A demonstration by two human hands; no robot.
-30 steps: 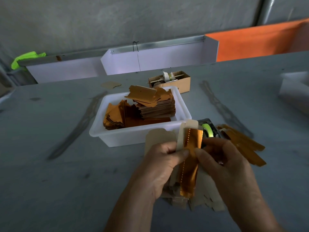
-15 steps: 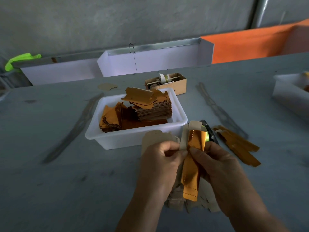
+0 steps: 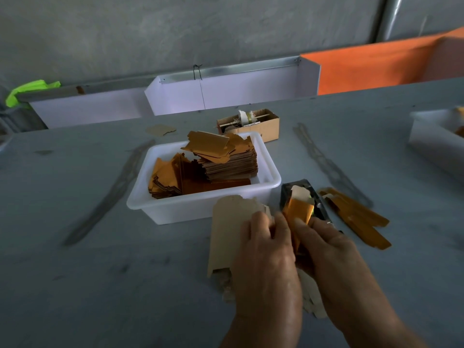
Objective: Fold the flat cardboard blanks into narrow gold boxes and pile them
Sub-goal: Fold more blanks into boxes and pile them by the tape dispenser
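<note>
Both of my hands hold one gold box (image 3: 298, 212) between them, just above the grey table (image 3: 100, 285). My left hand (image 3: 266, 249) curls its thumb and fingers against the box's left side, and my right hand (image 3: 326, 247) pinches its right side. The box is narrow; its long axis runs away from me and slightly up, with the open far end and its pale flap pointing toward the white tub (image 3: 200, 209). Under my wrists lies a heap of flat blanks (image 3: 226, 237), plain side up, their long sides also running away from me. Just behind the box sits a dark tray (image 3: 319, 204). To the right of it, a few finished boxes (image 3: 356, 217) lie piled on the table, slanting toward the near right. The tub holds stacked gold blanks (image 3: 226, 162), with a small cardboard carton (image 3: 261, 121) just beyond it.
</note>
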